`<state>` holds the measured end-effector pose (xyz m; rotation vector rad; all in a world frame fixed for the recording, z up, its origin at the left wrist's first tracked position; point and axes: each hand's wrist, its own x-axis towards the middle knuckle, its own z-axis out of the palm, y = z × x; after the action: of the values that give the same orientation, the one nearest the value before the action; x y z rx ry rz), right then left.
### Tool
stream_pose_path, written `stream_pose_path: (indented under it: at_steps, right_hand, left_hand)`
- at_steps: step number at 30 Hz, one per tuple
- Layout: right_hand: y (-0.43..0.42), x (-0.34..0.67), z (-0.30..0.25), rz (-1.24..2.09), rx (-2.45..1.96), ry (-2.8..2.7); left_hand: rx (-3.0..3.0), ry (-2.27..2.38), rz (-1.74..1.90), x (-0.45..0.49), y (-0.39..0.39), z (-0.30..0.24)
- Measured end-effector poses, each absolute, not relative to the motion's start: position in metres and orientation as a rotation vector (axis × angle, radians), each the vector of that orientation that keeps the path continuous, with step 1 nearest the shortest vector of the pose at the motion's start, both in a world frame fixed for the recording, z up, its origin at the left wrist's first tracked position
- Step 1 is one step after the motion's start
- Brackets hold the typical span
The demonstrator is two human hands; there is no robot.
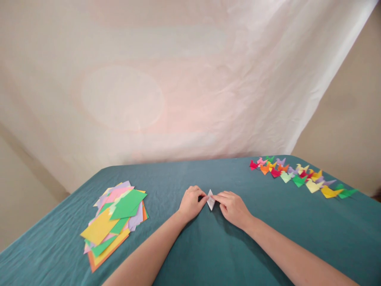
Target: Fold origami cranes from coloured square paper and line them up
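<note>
A small folded piece of pale paper (211,201), shaped like a narrow diamond, lies on the table between my two hands. My left hand (193,202) is closed at its left edge, with thumb and fingertips together on the paper. From the right, my right hand (233,207) reaches over it, the index finger pressed on the paper and the other fingers curled. The fingertips cover parts of both side edges.
A loose pile of coloured paper squares (126,204) lies on the left of the teal tablecloth (190,262). Rows of folded paper birds (299,180) stand at the back right. A pale curtain (190,99) hangs behind the table.
</note>
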<state>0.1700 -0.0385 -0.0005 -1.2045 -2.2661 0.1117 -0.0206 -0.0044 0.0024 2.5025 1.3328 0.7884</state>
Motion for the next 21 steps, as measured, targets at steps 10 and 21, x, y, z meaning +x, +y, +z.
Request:
stream_pose_path:
  at_steps: [10, 21]
  right_hand:
    - [-0.0407, 0.1661, -0.0004, 0.070, -1.216, -2.235]
    - [-0.0354, 0.1639, -0.0064, 0.120, -1.287, -2.224]
  left_hand:
    - [2.526, 1.354, 0.797, -0.0208, -0.0062, 0.0005]
    - [2.575, 1.225, 0.798, -0.0224, -0.0084, 0.0030]
